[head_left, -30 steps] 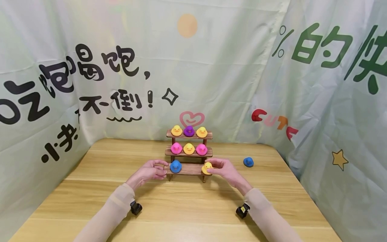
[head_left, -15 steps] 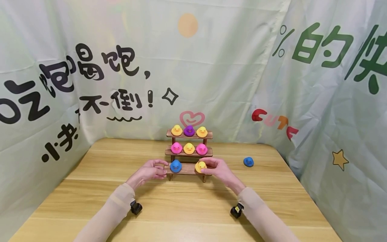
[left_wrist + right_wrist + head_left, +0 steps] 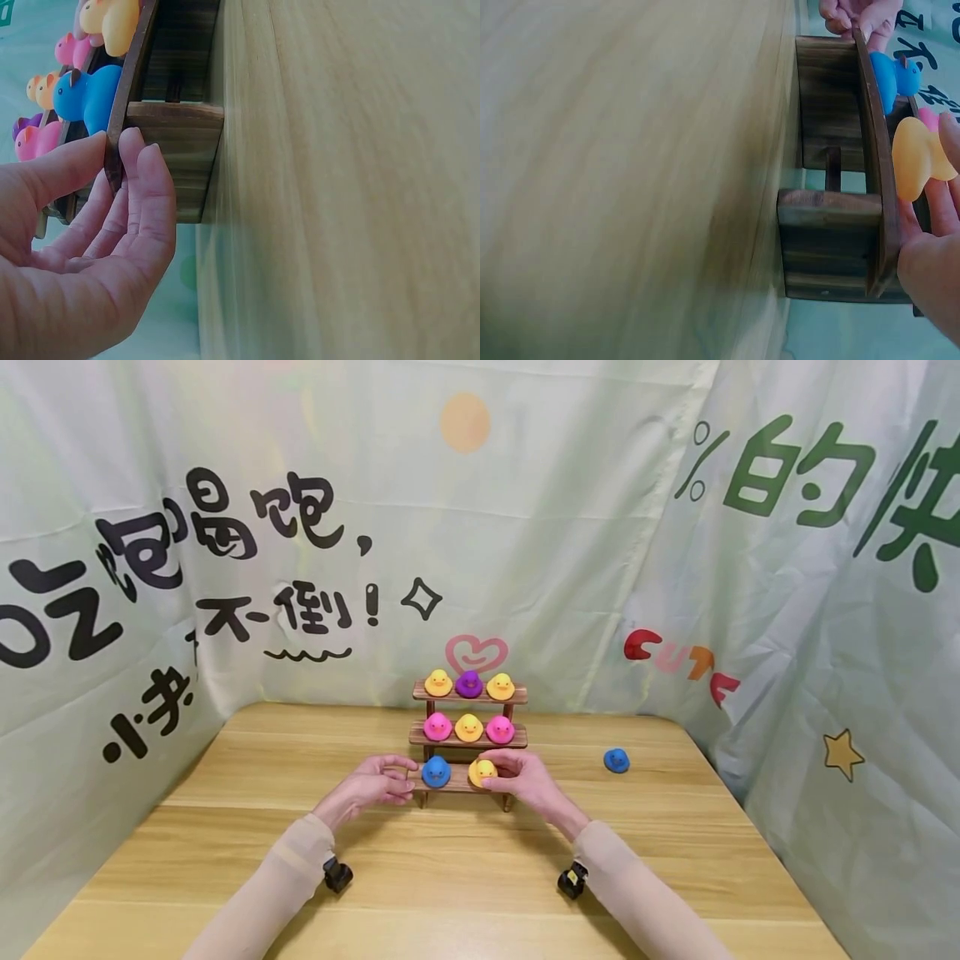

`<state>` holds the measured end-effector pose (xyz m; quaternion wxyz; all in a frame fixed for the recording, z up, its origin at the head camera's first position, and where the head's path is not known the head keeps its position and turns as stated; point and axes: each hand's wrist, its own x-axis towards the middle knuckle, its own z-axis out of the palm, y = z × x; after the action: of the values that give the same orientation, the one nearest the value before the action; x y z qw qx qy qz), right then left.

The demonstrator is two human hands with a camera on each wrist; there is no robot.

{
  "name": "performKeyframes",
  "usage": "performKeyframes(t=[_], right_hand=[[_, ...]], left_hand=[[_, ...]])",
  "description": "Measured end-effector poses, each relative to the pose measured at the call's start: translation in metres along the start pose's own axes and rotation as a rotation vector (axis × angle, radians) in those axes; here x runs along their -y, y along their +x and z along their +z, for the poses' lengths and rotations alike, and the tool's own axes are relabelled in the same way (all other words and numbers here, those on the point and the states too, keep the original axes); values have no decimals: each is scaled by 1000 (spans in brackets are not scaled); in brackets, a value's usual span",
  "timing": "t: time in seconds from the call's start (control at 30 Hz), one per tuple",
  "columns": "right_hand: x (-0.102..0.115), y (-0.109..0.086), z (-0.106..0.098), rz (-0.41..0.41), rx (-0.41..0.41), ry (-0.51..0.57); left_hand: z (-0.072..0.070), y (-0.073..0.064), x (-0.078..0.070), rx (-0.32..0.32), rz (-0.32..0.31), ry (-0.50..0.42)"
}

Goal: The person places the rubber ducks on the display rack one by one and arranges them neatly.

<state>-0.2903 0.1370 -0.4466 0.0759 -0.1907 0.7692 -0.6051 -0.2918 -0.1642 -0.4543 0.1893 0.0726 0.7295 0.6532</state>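
Note:
A three-tier wooden display stand (image 3: pixel 459 779) stands on the table with small rubber ducks on its steps. My left hand (image 3: pixel 375 779) pinches the left end of the bottom step, thumb above and fingers beneath, as the left wrist view shows. Close by that thumb sits a blue rubber duck (image 3: pixel 88 97). My right hand (image 3: pixel 521 777) holds a yellow rubber duck (image 3: pixel 483 773) between thumb and fingers, at the surface of the bottom step, right of the blue one. In the right wrist view this yellow duck (image 3: pixel 913 161) is upright, its far side partly covered by fingers.
Pink, yellow and pink ducks line the middle step (image 3: pixel 468 744). On the top step (image 3: pixel 517 696) are yellow, purple and yellow ones. Another blue duck (image 3: pixel 617 761) lies on the wooden table (image 3: pixel 450 877) to the right. Printed cloth (image 3: pixel 540 568) hangs behind and at both sides.
My right hand has slid the yellow duck leftward along the bottom step, from its right end to nearer the middle. My left hand has stayed at the step's left end.

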Motion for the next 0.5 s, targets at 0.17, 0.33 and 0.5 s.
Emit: performKeyframes(t=[0.17,0.33,0.5], right_hand=[[0,5,8,-33,-3,-24],[1,8,15,-29,-6,-55],[4,10,19,-41,-2,-79]], left_hand=[[0,1,0,2,0,-3],[0,1,0,0,-6,-3],[0,1,-1,-3,-9,3]])
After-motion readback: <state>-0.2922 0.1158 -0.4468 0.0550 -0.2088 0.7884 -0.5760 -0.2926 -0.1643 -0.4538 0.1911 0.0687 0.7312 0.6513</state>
